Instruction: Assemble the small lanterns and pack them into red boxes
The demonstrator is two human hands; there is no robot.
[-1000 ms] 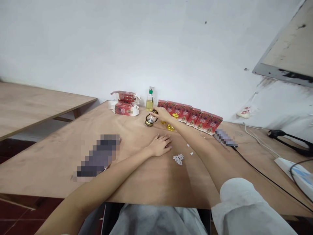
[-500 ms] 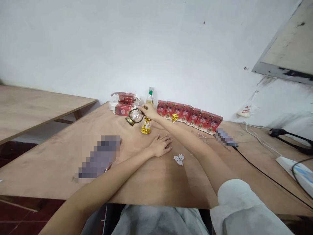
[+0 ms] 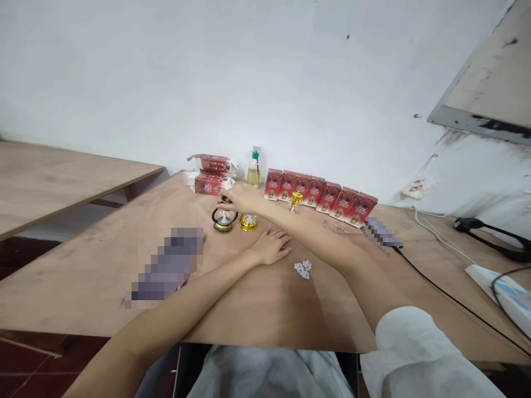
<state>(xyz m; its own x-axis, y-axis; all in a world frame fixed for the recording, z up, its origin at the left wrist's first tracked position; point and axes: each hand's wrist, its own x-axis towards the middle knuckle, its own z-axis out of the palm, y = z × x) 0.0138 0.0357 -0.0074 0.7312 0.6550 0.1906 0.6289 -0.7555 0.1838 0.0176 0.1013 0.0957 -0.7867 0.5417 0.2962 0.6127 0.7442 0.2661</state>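
My right hand point(image 3: 238, 199) grips the top of a small bronze lantern point(image 3: 223, 226) with a clear globe. The lantern is upright, its base at the tabletop. Just to its right stands a gold lantern point(image 3: 248, 224), its upper part hidden behind my right hand and wrist. My left hand point(image 3: 272, 246) lies flat on the wooden table point(image 3: 265, 315) with fingers spread, nearer to me than the lanterns. Several small white pieces point(image 3: 303, 269) lie right of it. Farther back, a gold lantern top point(image 3: 296, 200) shows above my right forearm.
Red boxes point(image 3: 329, 196) stand in a row along the wall. Two opened red boxes point(image 3: 209, 184) lie at the back left, beside a green-capped bottle point(image 3: 253, 172). Thin wire pieces point(image 3: 341, 230), a blurred-out item point(image 3: 168, 265) and a black cable point(image 3: 440, 293) are on the table.
My right hand has moved left and lowered the bronze lantern from a tilted, raised position to upright beside the gold lantern. The bottle is now uncovered. My left hand stays put.
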